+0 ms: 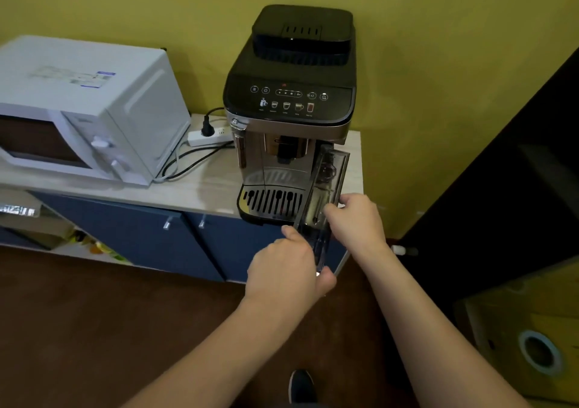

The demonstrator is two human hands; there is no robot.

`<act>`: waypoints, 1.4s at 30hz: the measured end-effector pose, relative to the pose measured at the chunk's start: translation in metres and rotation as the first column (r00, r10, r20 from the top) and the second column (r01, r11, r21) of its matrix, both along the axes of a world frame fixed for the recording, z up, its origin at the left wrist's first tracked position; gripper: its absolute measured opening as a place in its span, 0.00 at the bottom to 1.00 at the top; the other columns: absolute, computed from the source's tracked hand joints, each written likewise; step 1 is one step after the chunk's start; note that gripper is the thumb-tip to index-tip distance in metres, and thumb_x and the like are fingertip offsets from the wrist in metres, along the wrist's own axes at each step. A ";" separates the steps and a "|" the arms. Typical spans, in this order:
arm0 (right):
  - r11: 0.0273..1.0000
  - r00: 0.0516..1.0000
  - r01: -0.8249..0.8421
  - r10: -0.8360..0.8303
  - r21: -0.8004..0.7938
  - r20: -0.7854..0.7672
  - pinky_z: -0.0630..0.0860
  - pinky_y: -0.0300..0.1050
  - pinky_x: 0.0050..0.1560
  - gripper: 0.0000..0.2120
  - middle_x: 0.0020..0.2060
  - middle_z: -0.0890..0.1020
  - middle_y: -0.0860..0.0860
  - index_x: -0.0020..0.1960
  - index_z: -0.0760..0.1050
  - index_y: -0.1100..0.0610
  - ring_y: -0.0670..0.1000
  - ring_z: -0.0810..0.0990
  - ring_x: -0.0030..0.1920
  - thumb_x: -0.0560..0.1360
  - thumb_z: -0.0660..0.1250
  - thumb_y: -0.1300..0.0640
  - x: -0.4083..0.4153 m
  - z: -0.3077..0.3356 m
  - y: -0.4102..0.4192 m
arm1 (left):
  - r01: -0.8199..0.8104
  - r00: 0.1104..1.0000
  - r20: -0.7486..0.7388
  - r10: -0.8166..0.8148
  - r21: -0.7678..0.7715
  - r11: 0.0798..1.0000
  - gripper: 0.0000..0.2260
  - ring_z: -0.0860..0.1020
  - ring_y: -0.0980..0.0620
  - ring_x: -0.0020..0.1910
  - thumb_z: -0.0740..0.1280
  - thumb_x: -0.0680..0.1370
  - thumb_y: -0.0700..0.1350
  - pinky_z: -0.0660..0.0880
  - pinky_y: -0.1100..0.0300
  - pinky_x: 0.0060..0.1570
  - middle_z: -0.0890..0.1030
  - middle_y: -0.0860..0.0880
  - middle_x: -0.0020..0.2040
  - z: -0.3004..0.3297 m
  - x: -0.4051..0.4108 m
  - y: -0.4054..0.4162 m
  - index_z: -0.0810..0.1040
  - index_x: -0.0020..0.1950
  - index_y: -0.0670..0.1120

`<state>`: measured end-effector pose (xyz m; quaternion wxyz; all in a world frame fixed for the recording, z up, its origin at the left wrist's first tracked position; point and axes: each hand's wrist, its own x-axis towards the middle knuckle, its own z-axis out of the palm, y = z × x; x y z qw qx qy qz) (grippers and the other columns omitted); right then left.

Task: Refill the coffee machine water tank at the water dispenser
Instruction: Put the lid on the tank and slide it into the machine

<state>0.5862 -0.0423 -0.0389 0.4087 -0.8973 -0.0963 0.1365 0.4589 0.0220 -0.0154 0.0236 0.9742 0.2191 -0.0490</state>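
Observation:
The black and silver coffee machine stands at the right end of a light wooden counter. Its clear, narrow water tank sticks out forward from the machine's right front side, past the counter edge. My left hand grips the tank's near lower end, thumb on its left face. My right hand holds the tank's right side near the top edge. I cannot tell how much water is in the tank. No water dispenser is in view.
A white microwave sits left on the counter, with a power strip and cables between it and the machine. Blue cabinet doors are below. A dark panel and a yellow box stand at right. Brown floor lies beneath.

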 end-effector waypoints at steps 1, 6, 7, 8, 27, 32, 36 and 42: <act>1.000 1.000 -0.009 0.009 -0.018 0.003 0.73 0.46 0.32 0.10 0.32 0.80 0.56 0.43 0.78 0.62 0.56 0.79 0.33 0.74 0.64 0.56 0.005 0.002 0.001 | -0.013 1.000 0.004 0.013 -0.005 1.000 0.40 0.81 0.45 0.52 0.61 0.76 0.61 0.73 0.55 0.41 0.81 0.43 0.56 0.002 0.004 -0.001 0.55 0.78 0.35; 0.994 0.999 -0.053 0.052 -0.092 -0.012 0.77 0.48 0.35 0.09 0.34 0.79 0.55 0.38 0.74 0.60 0.57 0.82 0.36 0.73 0.63 0.56 0.028 0.012 0.008 | -0.095 0.995 0.033 0.097 -0.068 0.993 0.40 0.81 0.45 0.48 0.63 0.74 0.61 0.71 0.57 0.36 0.81 0.44 0.51 0.008 0.027 0.000 0.58 0.77 0.36; 0.994 0.998 -0.060 0.058 -0.092 -0.017 0.78 0.49 0.37 0.08 0.34 0.79 0.55 0.37 0.73 0.60 0.58 0.83 0.37 0.73 0.63 0.57 0.032 0.013 0.010 | -0.109 0.993 0.039 0.113 -0.081 0.991 0.40 0.80 0.47 0.44 0.64 0.74 0.61 0.72 0.57 0.35 0.81 0.45 0.49 0.007 0.031 0.000 0.59 0.76 0.36; 0.994 0.998 -0.063 0.062 -0.093 -0.017 0.79 0.49 0.38 0.08 0.34 0.79 0.55 0.36 0.72 0.59 0.59 0.83 0.38 0.73 0.63 0.58 0.036 0.014 0.012 | -0.118 0.991 0.052 0.123 -0.089 0.989 0.38 0.78 0.48 0.41 0.64 0.74 0.61 0.73 0.57 0.34 0.81 0.45 0.47 0.006 0.035 0.000 0.62 0.75 0.36; 0.957 0.950 -0.197 0.240 0.214 -0.200 0.78 0.57 0.60 0.16 0.61 0.81 0.53 0.67 0.74 0.51 0.54 0.79 0.61 0.83 0.55 0.52 0.106 0.009 0.009 | -0.142 0.970 0.184 0.161 -0.108 0.984 0.29 0.73 0.47 0.37 0.63 0.75 0.61 0.69 0.57 0.30 0.76 0.44 0.43 -0.003 0.123 0.016 0.71 0.62 0.36; 0.968 0.949 -0.103 0.165 0.229 -0.269 0.80 0.45 0.47 0.14 0.53 0.82 0.52 0.60 0.76 0.60 0.52 0.82 0.51 0.83 0.58 0.52 0.106 0.011 0.006 | -0.131 0.961 0.223 0.161 -0.142 0.981 0.30 0.80 0.44 0.44 0.64 0.75 0.64 0.69 0.56 0.33 0.75 0.45 0.42 -0.003 0.142 0.023 0.73 0.59 0.37; 0.977 0.948 -0.111 0.159 0.182 -0.275 0.80 0.41 0.38 0.18 0.53 0.83 0.58 0.60 0.78 0.65 0.52 0.84 0.42 0.81 0.63 0.51 0.113 0.011 0.004 | -0.141 0.957 0.243 0.161 -0.094 0.985 0.36 0.81 0.44 0.46 0.60 0.74 0.70 0.69 0.57 0.33 0.81 0.43 0.49 -0.007 0.134 0.025 0.72 0.63 0.38; 0.985 0.951 -0.029 0.080 0.171 -0.299 0.76 0.35 0.30 0.12 0.51 0.84 0.57 0.57 0.78 0.62 0.54 0.86 0.43 0.80 0.66 0.54 0.126 0.008 0.012 | -0.159 0.964 0.184 0.194 -0.189 0.969 0.29 0.73 0.49 0.36 0.64 0.71 0.68 0.68 0.59 0.30 0.73 0.49 0.39 -0.018 0.107 0.024 0.73 0.54 0.43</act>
